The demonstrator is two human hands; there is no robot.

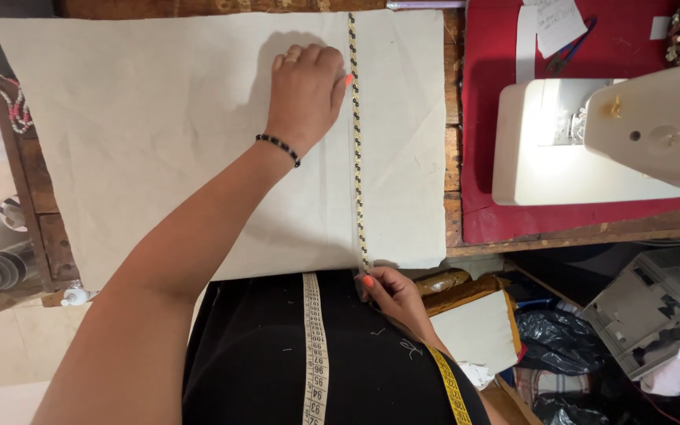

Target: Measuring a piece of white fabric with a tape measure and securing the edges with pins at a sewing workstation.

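Two hands — left hand (304, 94), right hand (391, 295) — one beaded trim (357, 149), one cloth (159, 134).

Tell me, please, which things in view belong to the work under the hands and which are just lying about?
In use:
- left hand, pressing the beaded trim onto the cream cloth
- right hand, pinching the trim's near end at the cloth's edge

Lying about:
- sewing machine on the red mat
- measuring tape draped around the neck
- bead string at the table's left edge
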